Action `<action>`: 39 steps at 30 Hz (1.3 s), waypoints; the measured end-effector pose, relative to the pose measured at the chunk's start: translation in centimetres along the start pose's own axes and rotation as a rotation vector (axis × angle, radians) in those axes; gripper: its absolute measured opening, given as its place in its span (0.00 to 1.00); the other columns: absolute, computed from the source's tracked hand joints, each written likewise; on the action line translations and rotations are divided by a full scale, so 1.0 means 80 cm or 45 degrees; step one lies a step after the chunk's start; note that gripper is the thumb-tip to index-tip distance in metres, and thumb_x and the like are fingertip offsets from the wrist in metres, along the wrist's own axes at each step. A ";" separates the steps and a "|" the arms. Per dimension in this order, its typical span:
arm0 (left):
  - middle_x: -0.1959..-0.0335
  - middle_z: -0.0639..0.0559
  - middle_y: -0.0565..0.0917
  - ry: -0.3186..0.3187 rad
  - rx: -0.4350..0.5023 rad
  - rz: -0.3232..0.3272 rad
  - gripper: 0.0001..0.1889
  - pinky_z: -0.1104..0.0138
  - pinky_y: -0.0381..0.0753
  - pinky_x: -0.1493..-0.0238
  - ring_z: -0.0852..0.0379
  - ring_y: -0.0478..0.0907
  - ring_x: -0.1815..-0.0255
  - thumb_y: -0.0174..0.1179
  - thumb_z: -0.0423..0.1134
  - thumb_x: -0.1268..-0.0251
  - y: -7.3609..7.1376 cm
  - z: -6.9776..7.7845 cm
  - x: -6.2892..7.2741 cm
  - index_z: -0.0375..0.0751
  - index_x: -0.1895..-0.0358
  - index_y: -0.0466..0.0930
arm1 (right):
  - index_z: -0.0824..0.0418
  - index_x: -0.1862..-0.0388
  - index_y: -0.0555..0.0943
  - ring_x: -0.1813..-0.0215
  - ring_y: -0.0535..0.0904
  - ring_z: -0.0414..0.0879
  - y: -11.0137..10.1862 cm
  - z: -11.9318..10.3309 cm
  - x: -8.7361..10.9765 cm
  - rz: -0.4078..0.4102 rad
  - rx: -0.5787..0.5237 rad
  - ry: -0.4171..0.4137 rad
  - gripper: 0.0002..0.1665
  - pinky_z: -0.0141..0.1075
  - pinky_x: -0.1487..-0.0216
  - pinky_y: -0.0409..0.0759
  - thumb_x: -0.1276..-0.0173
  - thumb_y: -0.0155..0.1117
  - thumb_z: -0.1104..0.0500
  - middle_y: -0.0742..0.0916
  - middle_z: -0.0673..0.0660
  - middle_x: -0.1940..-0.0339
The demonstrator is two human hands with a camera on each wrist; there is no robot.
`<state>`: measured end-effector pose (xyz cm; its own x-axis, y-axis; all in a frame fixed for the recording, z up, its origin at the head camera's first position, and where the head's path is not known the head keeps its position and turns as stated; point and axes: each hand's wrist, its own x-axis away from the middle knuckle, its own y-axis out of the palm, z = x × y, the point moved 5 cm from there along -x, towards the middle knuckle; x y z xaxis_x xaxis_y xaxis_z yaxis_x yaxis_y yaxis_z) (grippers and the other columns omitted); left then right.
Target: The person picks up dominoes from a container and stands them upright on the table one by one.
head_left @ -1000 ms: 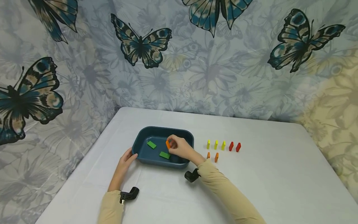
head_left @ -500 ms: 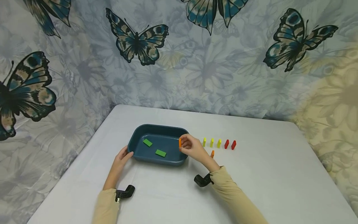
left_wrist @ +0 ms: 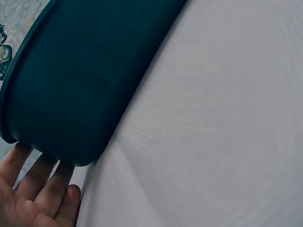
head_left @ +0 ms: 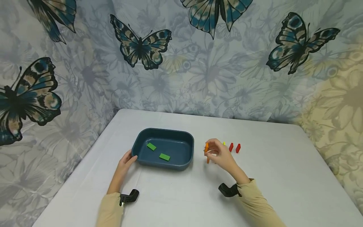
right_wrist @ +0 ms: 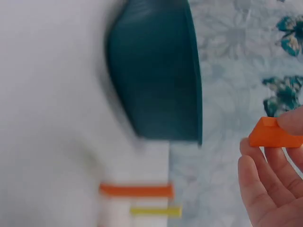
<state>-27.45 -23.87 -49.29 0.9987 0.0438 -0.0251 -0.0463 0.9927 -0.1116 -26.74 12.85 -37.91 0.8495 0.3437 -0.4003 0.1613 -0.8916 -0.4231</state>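
Note:
In the head view, my right hand (head_left: 221, 155) pinches an orange domino (head_left: 206, 147) between thumb and fingers, raised to the right of the tray. The right wrist view shows that domino (right_wrist: 273, 135) under the thumb. Just below the hand stands another orange domino (head_left: 208, 160), with a yellow one (head_left: 224, 143) partly visible behind the fingers. My left hand (head_left: 125, 162) holds the near left corner of the dark blue tray (head_left: 181, 165), thumb over the rim. In the left wrist view its fingertips meet the outer wall. Two green dominoes (head_left: 164, 157) lie flat inside the tray.
Two red dominoes (head_left: 234, 148) stand upright to the right of the yellow ones, which my right hand mostly hides. A white cloth (head_left: 170, 201) covers the table. Behind it hangs a curtain (head_left: 181, 82) printed with butterflies.
My right hand has moved right, out from over the tray, carrying the orange domino toward the standing row. The left hand stays at the tray's corner, and the green dominoes lie where they were.

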 end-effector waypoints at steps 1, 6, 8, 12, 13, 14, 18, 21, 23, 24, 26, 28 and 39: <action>0.37 0.39 0.62 -0.014 0.004 -0.001 0.28 0.59 0.56 0.39 0.51 0.57 0.37 0.53 0.40 0.36 0.000 -0.001 0.000 0.32 0.36 0.59 | 0.75 0.57 0.70 0.64 0.78 0.57 -0.006 0.004 0.005 0.012 0.012 0.008 0.18 0.40 0.61 0.78 0.47 0.60 0.78 0.79 0.68 0.65; 0.38 0.39 0.62 -0.045 0.004 0.003 0.27 0.60 0.56 0.39 0.52 0.58 0.37 0.53 0.40 0.36 0.000 -0.002 0.003 0.32 0.36 0.59 | 0.77 0.58 0.70 0.63 0.77 0.61 -0.032 0.016 0.026 0.070 0.056 0.027 0.19 0.37 0.63 0.78 0.50 0.61 0.80 0.79 0.68 0.65; 0.38 0.38 0.63 -0.037 0.007 0.005 0.27 0.60 0.56 0.39 0.52 0.58 0.37 0.53 0.40 0.36 0.000 -0.001 0.003 0.32 0.37 0.59 | 0.77 0.58 0.69 0.63 0.77 0.61 -0.040 0.023 0.033 0.090 0.092 0.031 0.19 0.36 0.64 0.78 0.50 0.61 0.80 0.79 0.68 0.66; 0.37 0.38 0.62 -0.028 0.001 0.001 0.26 0.59 0.55 0.39 0.51 0.56 0.36 0.53 0.39 0.35 0.001 0.000 0.004 0.32 0.37 0.59 | 0.74 0.57 0.70 0.63 0.78 0.57 -0.055 0.051 0.048 0.122 0.182 0.049 0.20 0.34 0.64 0.78 0.49 0.62 0.78 0.80 0.65 0.65; 0.37 0.38 0.62 -0.027 -0.001 0.000 0.27 0.59 0.55 0.39 0.51 0.56 0.36 0.53 0.38 0.35 0.001 0.000 0.004 0.32 0.36 0.59 | 0.73 0.57 0.70 0.63 0.78 0.56 -0.059 0.060 0.051 0.128 0.202 0.056 0.20 0.34 0.64 0.78 0.49 0.62 0.78 0.80 0.63 0.65; 0.37 0.38 0.61 -0.025 -0.002 -0.005 0.27 0.59 0.55 0.39 0.50 0.56 0.36 0.53 0.39 0.35 0.001 0.000 0.003 0.31 0.36 0.58 | 0.72 0.56 0.70 0.63 0.79 0.53 -0.061 0.069 0.055 0.131 0.231 0.062 0.20 0.34 0.64 0.78 0.49 0.62 0.77 0.80 0.62 0.65; 0.37 0.38 0.62 -0.010 0.000 -0.009 0.28 0.59 0.55 0.39 0.50 0.56 0.37 0.54 0.40 0.36 0.002 0.001 0.001 0.32 0.36 0.58 | 0.70 0.58 0.70 0.64 0.79 0.51 -0.067 0.095 0.062 0.095 0.261 0.148 0.19 0.37 0.63 0.78 0.49 0.64 0.75 0.80 0.59 0.66; 0.38 0.39 0.62 -0.008 0.005 -0.013 0.28 0.59 0.56 0.39 0.51 0.57 0.37 0.54 0.40 0.36 0.004 0.003 0.000 0.32 0.37 0.59 | 0.71 0.60 0.70 0.63 0.78 0.53 -0.068 0.104 0.064 0.066 0.271 0.213 0.19 0.39 0.62 0.78 0.50 0.65 0.76 0.80 0.59 0.66; 0.38 0.38 0.63 -0.007 0.001 -0.019 0.27 0.60 0.57 0.40 0.51 0.57 0.37 0.54 0.40 0.36 0.005 0.004 0.001 0.32 0.36 0.59 | 0.71 0.61 0.70 0.63 0.79 0.55 -0.067 0.109 0.065 0.068 0.277 0.230 0.19 0.39 0.63 0.78 0.52 0.65 0.78 0.80 0.59 0.67; 0.38 0.38 0.63 -0.007 0.001 -0.016 0.27 0.60 0.57 0.40 0.51 0.58 0.38 0.54 0.39 0.36 0.005 0.004 0.002 0.32 0.37 0.59 | 0.71 0.61 0.71 0.63 0.79 0.56 -0.067 0.111 0.064 0.071 0.274 0.230 0.19 0.40 0.63 0.78 0.53 0.64 0.78 0.80 0.60 0.67; 0.38 0.38 0.63 -0.007 -0.006 -0.009 0.27 0.60 0.58 0.41 0.51 0.58 0.38 0.54 0.40 0.36 0.005 0.005 0.003 0.32 0.37 0.59 | 0.71 0.62 0.71 0.63 0.79 0.57 -0.065 0.115 0.063 0.062 0.278 0.238 0.19 0.40 0.63 0.78 0.53 0.64 0.79 0.80 0.61 0.66; 0.38 0.38 0.64 0.003 -0.008 -0.002 0.27 0.60 0.58 0.41 0.50 0.59 0.38 0.54 0.40 0.36 0.004 0.006 0.003 0.32 0.37 0.59 | 0.71 0.62 0.71 0.63 0.79 0.57 -0.063 0.118 0.061 0.052 0.272 0.265 0.18 0.40 0.63 0.78 0.53 0.64 0.79 0.80 0.61 0.66; 0.37 0.38 0.62 -0.002 -0.013 -0.006 0.28 0.57 0.56 0.39 0.49 0.57 0.37 0.54 0.41 0.36 0.002 0.003 0.001 0.32 0.36 0.58 | 0.69 0.64 0.72 0.63 0.79 0.55 -0.061 0.131 0.059 0.041 0.301 0.397 0.17 0.39 0.64 0.78 0.53 0.64 0.77 0.80 0.60 0.66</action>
<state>-27.35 -23.70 -49.05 0.9990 0.0395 -0.0232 -0.0420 0.9916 -0.1219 -28.74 21.88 -46.26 0.9700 0.1779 -0.1657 0.0427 -0.7957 -0.6042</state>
